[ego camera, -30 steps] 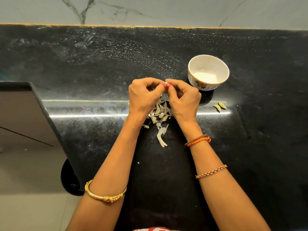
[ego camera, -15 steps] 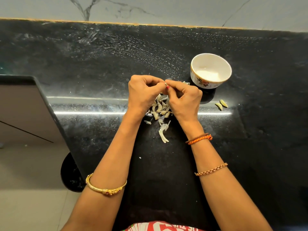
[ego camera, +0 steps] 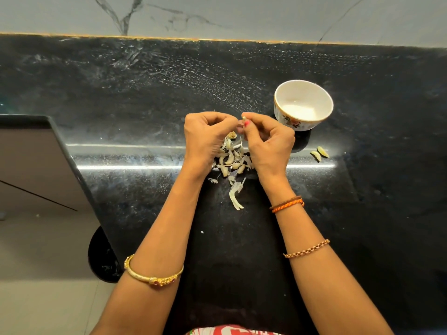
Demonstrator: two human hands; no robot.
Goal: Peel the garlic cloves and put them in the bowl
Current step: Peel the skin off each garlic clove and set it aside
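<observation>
Your fingertips point(ego camera: 244, 122) meet above the garlic pile point(ego camera: 231, 160), left hand point(ego camera: 205, 136) and right hand point(ego camera: 268, 141) both curled, pinching one small garlic clove point(ego camera: 243, 118) between them; the bowl point(ego camera: 303, 103) stands beyond and right of that pile

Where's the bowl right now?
In the head view, the bowl stands upright on the black counter, just beyond and right of the right hand, apart from it.
</observation>
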